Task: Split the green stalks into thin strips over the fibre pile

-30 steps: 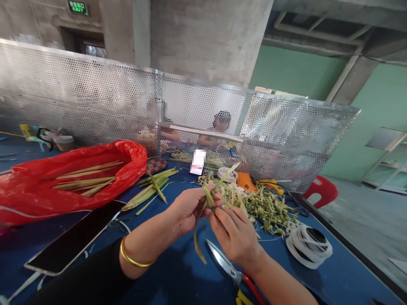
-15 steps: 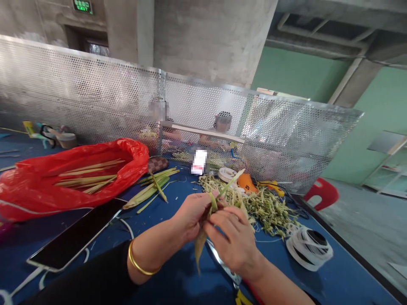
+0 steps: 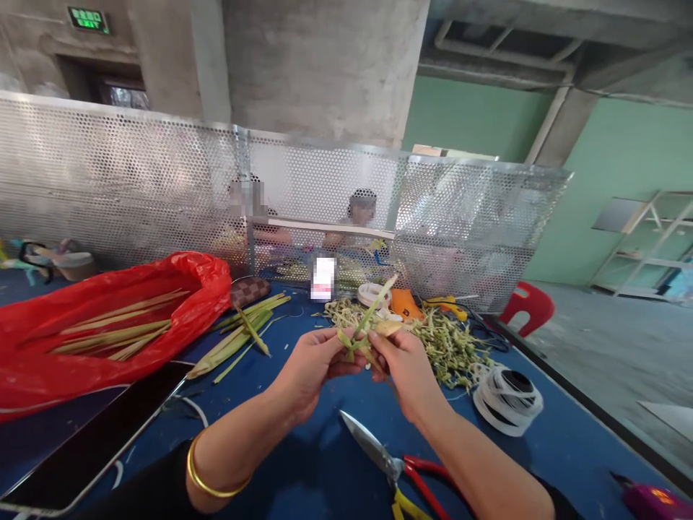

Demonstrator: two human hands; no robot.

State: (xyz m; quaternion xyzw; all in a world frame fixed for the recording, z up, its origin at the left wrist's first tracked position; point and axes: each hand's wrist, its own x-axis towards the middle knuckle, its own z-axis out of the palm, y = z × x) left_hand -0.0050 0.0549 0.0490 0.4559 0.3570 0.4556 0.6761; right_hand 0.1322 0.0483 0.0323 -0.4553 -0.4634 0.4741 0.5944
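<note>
Between my two hands, above the blue table, is a folded strip of green-yellow plant leaf (image 3: 373, 310); one narrow end sticks up and to the right. My left hand (image 3: 319, 361) pinches it from the left, thumb on top and fingers curled beneath. My right hand (image 3: 403, 361) grips it from the other side between thumb and fingers. Part of the strip is covered by the fingers. Just below the hands lie scissors (image 3: 379, 451) with red and yellow handles, blades pointing up and left, the right handle partly under my right forearm.
A red plastic bag (image 3: 208, 278) of leaf strips sits left, beside loose leaves (image 3: 238, 336) and a dark tablet (image 3: 102, 440). Knotted leaf pieces (image 3: 452, 350) are heaped behind my hands. A white ribbon roll (image 3: 507, 401) stands right. A perforated metal screen (image 3: 162, 195) separates two people opposite.
My right hand has moved from across the front of the leaf strip to its right side. The scissors now show fully between the forearms. The view has shifted right.
</note>
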